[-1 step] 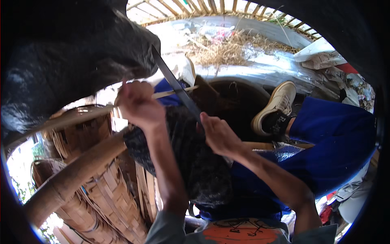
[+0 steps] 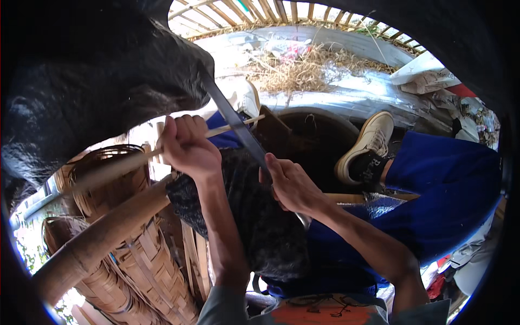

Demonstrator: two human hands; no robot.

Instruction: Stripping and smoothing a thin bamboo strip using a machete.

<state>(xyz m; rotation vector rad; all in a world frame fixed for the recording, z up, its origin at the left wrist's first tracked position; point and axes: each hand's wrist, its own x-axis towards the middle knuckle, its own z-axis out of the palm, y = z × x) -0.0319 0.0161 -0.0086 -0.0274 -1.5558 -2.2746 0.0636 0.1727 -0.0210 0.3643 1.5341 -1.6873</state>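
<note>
My left hand (image 2: 189, 146) is closed in a fist around a thin pale strip, seemingly bamboo (image 2: 114, 170). Its long end runs off to the left, blurred; the short end pokes out past the fist and meets a long dark knife (image 2: 233, 116). The handle of that knife is in my closed right hand (image 2: 292, 184), with the blade slanting up and left, its tip against dark sheeting. Both hands are above a dark fuzzy cloth (image 2: 254, 216) spread over my lap. Whether the edge bites into the strip, I cannot tell.
A thick bamboo pole (image 2: 103, 238) slants at the left over woven baskets (image 2: 146, 265). Black sheeting (image 2: 97, 81) hangs close at upper left. Beyond my hands lie a dark round hollow (image 2: 319, 141), my shoe (image 2: 371, 141) and dry grass (image 2: 298, 70). A slatted fence (image 2: 295, 11) borders the far side.
The strip's long left end has dropped lower, and my left fist has turned slightly with it. The knife and right hand have shifted only a little.
</note>
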